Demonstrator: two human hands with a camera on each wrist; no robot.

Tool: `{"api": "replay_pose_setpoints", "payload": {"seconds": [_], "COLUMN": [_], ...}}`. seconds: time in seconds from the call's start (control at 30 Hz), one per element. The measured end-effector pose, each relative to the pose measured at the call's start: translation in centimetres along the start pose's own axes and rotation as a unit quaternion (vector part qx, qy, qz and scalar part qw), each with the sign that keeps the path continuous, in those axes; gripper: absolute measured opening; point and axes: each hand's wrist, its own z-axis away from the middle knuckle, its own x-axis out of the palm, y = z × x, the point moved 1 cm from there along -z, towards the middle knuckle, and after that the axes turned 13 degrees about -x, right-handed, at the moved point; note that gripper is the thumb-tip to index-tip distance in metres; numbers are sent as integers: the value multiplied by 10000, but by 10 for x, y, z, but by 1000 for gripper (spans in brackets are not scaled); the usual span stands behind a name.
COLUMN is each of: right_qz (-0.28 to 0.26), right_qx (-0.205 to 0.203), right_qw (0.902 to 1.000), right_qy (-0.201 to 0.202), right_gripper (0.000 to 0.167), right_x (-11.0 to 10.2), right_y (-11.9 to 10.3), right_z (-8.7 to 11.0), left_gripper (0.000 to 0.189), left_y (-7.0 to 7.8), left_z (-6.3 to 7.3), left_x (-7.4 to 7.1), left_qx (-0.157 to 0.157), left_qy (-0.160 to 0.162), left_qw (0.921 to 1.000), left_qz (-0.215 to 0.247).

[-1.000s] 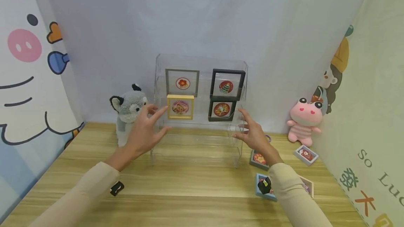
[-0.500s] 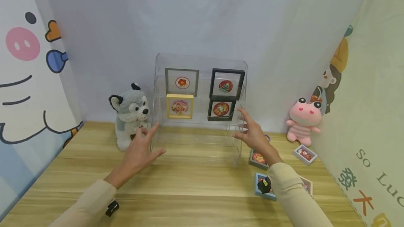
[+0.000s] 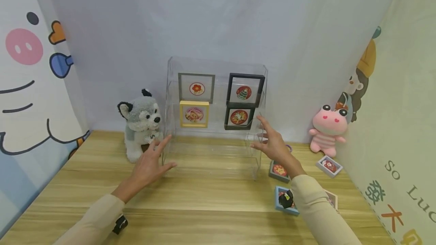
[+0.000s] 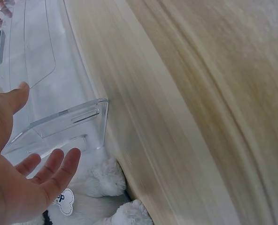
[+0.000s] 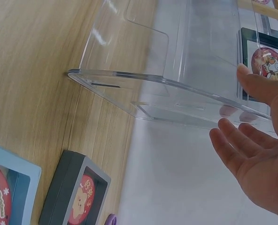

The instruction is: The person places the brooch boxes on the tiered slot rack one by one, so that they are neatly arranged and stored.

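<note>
A clear acrylic display stand (image 3: 211, 154) with stepped tiers stands on the wooden table. On its upper tiers lean a grey frame with a red flower (image 3: 196, 88), a black frame with a Christmas tree (image 3: 243, 92), a yellow frame (image 3: 194, 114) and a dark frame with a round picture (image 3: 239, 117). My left hand (image 3: 150, 165) is at the stand's lower left, fingers spread, holding nothing; the left wrist view shows a gap to the side panel. My right hand (image 3: 274, 143) straddles the edge of the right side panel, thumb inward, fingers outside. Whether its fingertips touch is unclear.
A grey-and-white plush husky (image 3: 141, 124) sits close by the stand's left side. At the right are a pink plush toy (image 3: 328, 129), a grey frame (image 3: 279, 171), a light blue frame (image 3: 282, 204), a pale frame (image 3: 329, 166) and one partly behind my sleeve.
My left hand has dropped from beside the yellow frame to the stand's lower left, uncovering the husky's face. My right hand stays almost where it was.
</note>
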Motion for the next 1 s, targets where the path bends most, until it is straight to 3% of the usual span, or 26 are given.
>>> {"api": "replay_pose_setpoints", "payload": {"seconds": [0.3, 0.47, 0.63, 1.0], "right_qz": [20, 255, 430, 507], "right_qx": [-262, -508, -496, -73], "right_qw": [9997, 9982, 9975, 9958], "right_qy": [0, 185, 253, -753], "right_gripper": [96, 89, 83, 77], "right_x": [-6, -17, -30, -54], "right_y": [0, 1, 12, 38], "right_z": [3, 9, 19, 64], "left_gripper": [91, 90, 89, 88], "left_y": [-2, -2, -2, -1], "left_z": [2, 3, 3, 2], "left_x": [2, 3, 2, 2], "left_qx": [113, 113, 120, 111], "left_qy": [48, 76, 181, 132], "left_qw": [9998, 9997, 9995, 9994], "left_qz": [146, 196, 227, 315]}}
